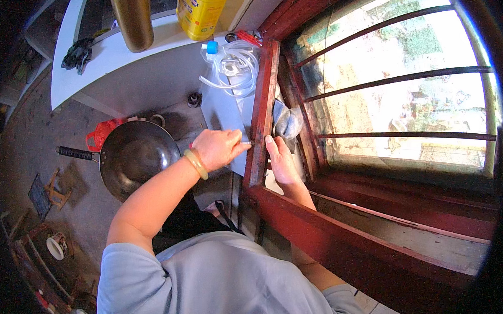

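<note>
My left hand (217,148), with a pale green bangle (196,163) on its wrist, is closed around a small thin metal piece (246,142) whose tip touches the upright red window frame post (263,96). What the piece is cannot be told. My right hand (280,161) lies flat against the other side of the same post, fingers pointing up and holding nothing. Its forearm passes behind the slanting red frame rail (343,237).
A dark wok (132,155) with a black handle sits left of my hands, by a red bag (100,132). The white counter (94,68) holds a brass-coloured flask (132,14), a yellow bottle (201,11), coiled clear tubing (232,68) and black gloves (78,54). Metal bars (402,133) cross the window.
</note>
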Available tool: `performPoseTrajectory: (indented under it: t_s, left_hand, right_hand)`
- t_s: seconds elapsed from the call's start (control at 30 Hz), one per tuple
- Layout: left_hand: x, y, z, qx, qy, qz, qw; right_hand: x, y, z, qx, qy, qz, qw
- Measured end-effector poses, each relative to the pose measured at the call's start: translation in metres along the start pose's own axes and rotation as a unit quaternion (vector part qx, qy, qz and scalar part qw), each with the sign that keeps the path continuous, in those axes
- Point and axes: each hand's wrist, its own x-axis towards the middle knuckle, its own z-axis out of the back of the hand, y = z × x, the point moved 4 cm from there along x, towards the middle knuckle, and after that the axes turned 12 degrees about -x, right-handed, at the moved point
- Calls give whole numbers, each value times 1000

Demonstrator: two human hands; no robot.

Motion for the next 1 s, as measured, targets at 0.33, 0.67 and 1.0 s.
performPoseTrajectory:
  t_s: [0.33,0.67,1.0]
  left_hand:
    - [-8,1,-2,-3,26,-37,999]
    - [15,5,1,-20,10,-36,999]
    - [25,15,2,-3,-11,3,1000]
  right_hand:
    - [-3,4,1,-29,-10,6,1000]
    - [-5,8,5,-54,-24,7,998]
    - [-7,15,6,-94,-13,-4,995]
